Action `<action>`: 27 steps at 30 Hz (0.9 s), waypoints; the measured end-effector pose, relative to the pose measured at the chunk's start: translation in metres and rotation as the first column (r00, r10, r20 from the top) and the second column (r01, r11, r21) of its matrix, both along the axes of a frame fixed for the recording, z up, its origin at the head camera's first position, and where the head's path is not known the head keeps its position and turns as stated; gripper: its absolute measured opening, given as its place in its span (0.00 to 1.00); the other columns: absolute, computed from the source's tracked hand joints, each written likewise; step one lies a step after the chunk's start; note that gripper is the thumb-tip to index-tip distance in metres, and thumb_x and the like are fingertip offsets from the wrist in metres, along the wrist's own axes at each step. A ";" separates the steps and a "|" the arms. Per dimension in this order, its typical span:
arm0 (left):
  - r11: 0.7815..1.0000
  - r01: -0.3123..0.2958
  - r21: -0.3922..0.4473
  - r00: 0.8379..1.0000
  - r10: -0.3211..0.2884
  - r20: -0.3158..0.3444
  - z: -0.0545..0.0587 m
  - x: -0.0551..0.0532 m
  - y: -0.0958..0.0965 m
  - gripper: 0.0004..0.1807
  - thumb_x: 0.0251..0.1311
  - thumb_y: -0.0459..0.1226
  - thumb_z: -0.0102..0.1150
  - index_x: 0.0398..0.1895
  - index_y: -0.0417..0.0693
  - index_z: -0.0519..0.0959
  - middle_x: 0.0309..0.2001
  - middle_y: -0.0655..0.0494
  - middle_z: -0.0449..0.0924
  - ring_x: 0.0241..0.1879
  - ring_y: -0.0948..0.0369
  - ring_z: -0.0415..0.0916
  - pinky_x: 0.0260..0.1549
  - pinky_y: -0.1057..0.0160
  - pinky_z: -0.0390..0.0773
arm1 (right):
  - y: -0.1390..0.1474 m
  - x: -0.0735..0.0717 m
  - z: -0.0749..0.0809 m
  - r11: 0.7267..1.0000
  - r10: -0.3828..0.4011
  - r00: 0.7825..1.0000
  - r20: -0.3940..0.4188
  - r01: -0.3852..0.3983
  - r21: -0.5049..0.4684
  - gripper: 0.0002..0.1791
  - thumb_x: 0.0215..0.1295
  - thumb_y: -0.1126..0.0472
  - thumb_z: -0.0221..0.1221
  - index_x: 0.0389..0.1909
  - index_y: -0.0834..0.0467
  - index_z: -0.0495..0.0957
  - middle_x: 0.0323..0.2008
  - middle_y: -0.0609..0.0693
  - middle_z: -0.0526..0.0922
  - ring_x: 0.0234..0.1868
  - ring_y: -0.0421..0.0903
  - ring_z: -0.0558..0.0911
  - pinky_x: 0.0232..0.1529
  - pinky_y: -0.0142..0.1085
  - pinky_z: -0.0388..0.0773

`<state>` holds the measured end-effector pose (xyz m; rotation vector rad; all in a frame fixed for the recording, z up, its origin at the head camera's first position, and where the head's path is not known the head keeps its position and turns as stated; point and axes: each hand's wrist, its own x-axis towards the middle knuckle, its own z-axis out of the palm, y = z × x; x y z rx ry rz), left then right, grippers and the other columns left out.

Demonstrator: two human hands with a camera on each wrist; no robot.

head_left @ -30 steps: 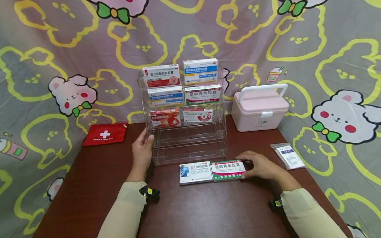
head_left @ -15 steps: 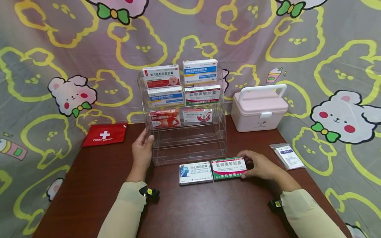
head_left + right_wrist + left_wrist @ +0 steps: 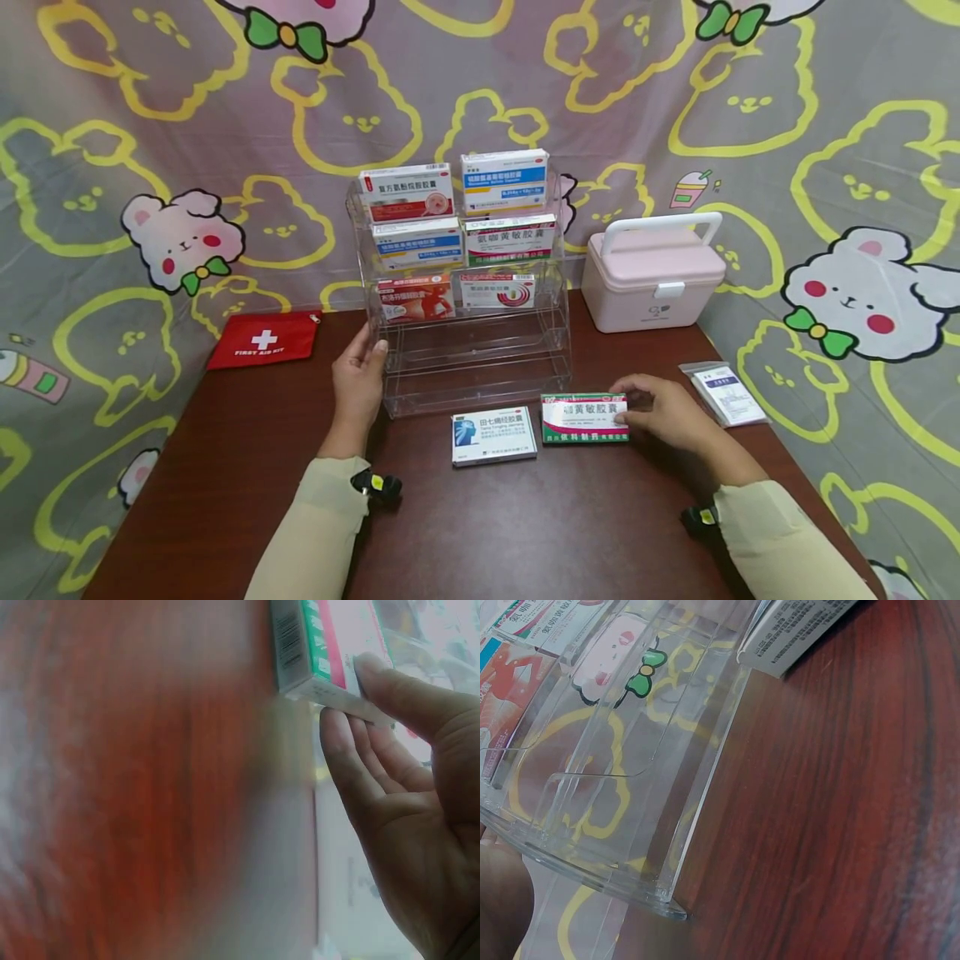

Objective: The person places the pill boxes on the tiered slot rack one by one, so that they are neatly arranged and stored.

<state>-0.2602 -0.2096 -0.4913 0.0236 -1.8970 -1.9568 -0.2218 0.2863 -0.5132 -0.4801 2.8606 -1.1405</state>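
My right hand (image 3: 663, 417) pinches the right end of a green, white and pink medicine box (image 3: 581, 423), thumb on its front. In the right wrist view the thumb lies across the printed face of this box (image 3: 341, 645), with fingers behind. Left of it, a white and blue medicine box (image 3: 493, 436) lies flat on the table. My left hand (image 3: 358, 379) holds the left side of a clear acrylic display rack (image 3: 476, 340), thumb in front. Medicine boxes stand in the rack's upper three tiers, two to a tier; the two lower tiers are bare.
A red first aid pouch (image 3: 265, 339) lies at the left on the brown table (image 3: 480, 533). Back right stands a pink and white carry case (image 3: 654, 279). Near the right edge lies a clear bag with a white packet (image 3: 726, 394). A patterned curtain hangs behind.
The green, white and pink box has been tilted up and shifted right, away from the white and blue box. My left hand and the rack stay in place.
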 end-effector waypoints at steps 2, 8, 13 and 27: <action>1.000 0.001 0.001 1.000 -0.001 0.000 0.000 0.000 0.000 0.29 0.79 0.32 0.61 0.80 0.42 0.71 0.78 0.45 0.74 0.77 0.50 0.72 0.64 0.76 0.77 | 0.001 0.000 0.002 1.000 -0.007 1.000 -0.011 0.007 -0.007 0.18 0.64 0.63 0.78 0.53 0.52 0.87 0.48 0.51 0.91 0.47 0.46 0.87 0.47 0.32 0.85; 1.000 0.001 -0.004 1.000 -0.001 0.001 0.000 0.000 0.000 0.29 0.79 0.32 0.61 0.80 0.43 0.72 0.78 0.46 0.74 0.77 0.50 0.72 0.66 0.74 0.77 | 0.002 0.001 0.008 0.998 -0.006 0.999 -0.043 0.003 -0.065 0.14 0.67 0.65 0.75 0.52 0.56 0.88 0.48 0.53 0.91 0.48 0.45 0.89 0.47 0.28 0.87; 1.000 -0.004 0.004 1.000 0.004 -0.007 0.002 0.000 0.001 0.29 0.79 0.31 0.61 0.80 0.42 0.72 0.78 0.45 0.74 0.77 0.50 0.72 0.65 0.75 0.77 | -0.004 0.003 0.018 0.995 -0.027 0.997 -0.077 0.019 -0.098 0.14 0.68 0.64 0.75 0.52 0.56 0.88 0.48 0.53 0.91 0.46 0.40 0.89 0.46 0.27 0.86; 1.000 -0.003 0.023 1.000 0.003 0.004 0.002 0.002 0.002 0.29 0.79 0.29 0.60 0.80 0.40 0.71 0.78 0.44 0.73 0.77 0.52 0.72 0.65 0.76 0.76 | -0.081 -0.014 0.072 0.968 -0.054 0.913 -0.404 -0.051 -0.246 0.12 0.65 0.69 0.75 0.48 0.57 0.90 0.48 0.52 0.91 0.48 0.42 0.86 0.48 0.19 0.79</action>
